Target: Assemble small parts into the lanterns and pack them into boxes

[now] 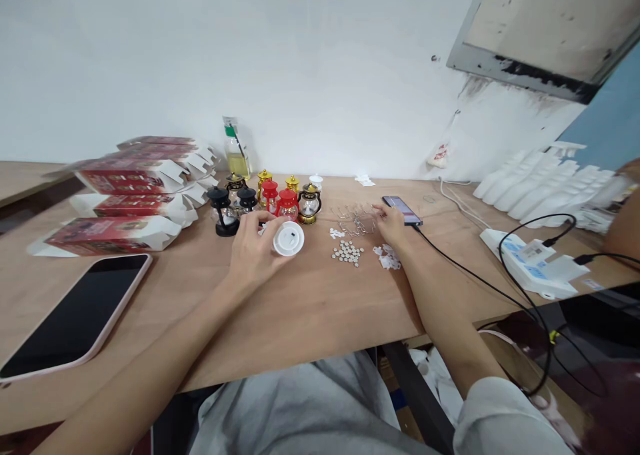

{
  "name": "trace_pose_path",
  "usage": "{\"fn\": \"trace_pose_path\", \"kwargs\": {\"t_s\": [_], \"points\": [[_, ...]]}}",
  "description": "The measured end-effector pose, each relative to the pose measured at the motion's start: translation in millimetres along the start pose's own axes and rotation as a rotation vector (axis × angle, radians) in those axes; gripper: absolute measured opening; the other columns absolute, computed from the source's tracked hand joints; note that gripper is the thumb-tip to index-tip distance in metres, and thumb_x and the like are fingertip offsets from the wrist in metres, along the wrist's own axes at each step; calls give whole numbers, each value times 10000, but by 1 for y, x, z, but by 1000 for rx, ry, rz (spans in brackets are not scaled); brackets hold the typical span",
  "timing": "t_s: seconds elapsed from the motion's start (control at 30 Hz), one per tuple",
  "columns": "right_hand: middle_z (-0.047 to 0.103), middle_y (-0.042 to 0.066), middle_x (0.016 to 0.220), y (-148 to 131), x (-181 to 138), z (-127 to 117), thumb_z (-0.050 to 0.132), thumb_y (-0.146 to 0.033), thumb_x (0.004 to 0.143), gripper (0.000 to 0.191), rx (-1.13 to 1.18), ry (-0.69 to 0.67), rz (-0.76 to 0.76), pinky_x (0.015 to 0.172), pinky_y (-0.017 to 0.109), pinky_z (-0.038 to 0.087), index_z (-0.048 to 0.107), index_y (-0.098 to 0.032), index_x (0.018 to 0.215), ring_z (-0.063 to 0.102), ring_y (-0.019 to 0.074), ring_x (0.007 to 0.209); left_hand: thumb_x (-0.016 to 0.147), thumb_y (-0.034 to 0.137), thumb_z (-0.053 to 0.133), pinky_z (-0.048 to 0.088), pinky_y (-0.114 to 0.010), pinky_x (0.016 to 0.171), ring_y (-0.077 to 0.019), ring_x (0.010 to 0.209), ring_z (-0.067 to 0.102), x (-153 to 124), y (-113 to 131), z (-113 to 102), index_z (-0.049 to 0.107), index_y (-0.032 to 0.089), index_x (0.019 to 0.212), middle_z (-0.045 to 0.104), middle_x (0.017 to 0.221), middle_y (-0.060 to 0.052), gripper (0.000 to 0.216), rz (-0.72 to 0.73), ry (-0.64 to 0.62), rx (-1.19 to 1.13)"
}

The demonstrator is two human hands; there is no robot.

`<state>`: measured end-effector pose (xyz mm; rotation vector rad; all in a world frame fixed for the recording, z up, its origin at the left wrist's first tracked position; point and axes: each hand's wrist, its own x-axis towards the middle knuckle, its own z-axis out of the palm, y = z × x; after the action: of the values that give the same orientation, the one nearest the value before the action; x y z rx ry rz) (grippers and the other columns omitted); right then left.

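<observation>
My left hand (256, 245) is wrapped round a small white lantern (289, 238), its round base turned toward me, just above the wooden table (310, 308). My right hand (391, 223) reaches into a heap of thin wire hooks (356, 219), fingers pinched among them; what they grip is too small to tell. In front of the hooks lie a cluster of small button batteries (347, 252) and white plastic tabs (388, 257). Several small red, gold and black lanterns (280, 198) stand behind my left hand.
A large phone (75, 315) lies face up at the near left. Red and white cartons (130, 195) are piled at the back left. A lit phone (403, 210) on a black cable, a white power strip (530, 262) and white moulded trays (545, 185) sit at the right.
</observation>
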<state>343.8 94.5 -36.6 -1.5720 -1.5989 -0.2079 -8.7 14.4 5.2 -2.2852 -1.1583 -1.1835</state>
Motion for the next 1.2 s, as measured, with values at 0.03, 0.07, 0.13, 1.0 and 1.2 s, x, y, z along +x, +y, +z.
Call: {"fn": "trace_pose_path", "kwargs": {"t_s": [0.03, 0.07, 0.13, 1.0, 1.2], "points": [[698, 119, 798, 0, 0, 0, 509, -326, 849, 307, 0, 3, -4, 804, 419, 440, 678, -141, 1027, 593, 278, 841, 746, 377, 647, 478, -360, 749, -271, 982, 504, 0, 0, 0, 571, 211, 1135, 487, 1050, -110, 430, 0, 2, 2], [698, 117, 796, -1, 0, 0, 497, -337, 858, 314, -1, 8, -8, 809, 423, 437, 677, -144, 1029, 590, 276, 840, 746, 376, 647, 478, -359, 748, -270, 979, 506, 0, 0, 0, 570, 212, 1134, 487, 1049, -109, 428, 1, 4, 3], [701, 117, 830, -3, -1, 0, 466, -355, 878, 323, 1, 22, -25, 825, 431, 432, 669, -156, 1032, 583, 272, 852, 747, 373, 646, 479, -361, 751, -270, 975, 508, 0, 0, 1, 573, 214, 1128, 489, 1046, -108, 419, 1, 7, 5], [331, -151, 336, -151, -48, -21, 479, -596, 862, 405, 1569, -795, 467, 332, 198, 98, 393, -226, 723, 96, 35, 244, 623, 274, 756, 574, -296, 678, -172, 830, 654, 14, 2, 3, 556, 200, 991, 641, 966, -18, 425, -981, -16, -1387], [288, -151, 303, -151, -51, -24, 389, -626, 886, 456, 1503, -940, 443, 360, 210, 102, 341, -220, 683, 90, 42, 236, 633, 211, 716, 564, -336, 761, -180, 850, 650, 17, 6, -5, 577, 188, 978, 668, 953, -24, 373, -1002, -78, -1594]]}}
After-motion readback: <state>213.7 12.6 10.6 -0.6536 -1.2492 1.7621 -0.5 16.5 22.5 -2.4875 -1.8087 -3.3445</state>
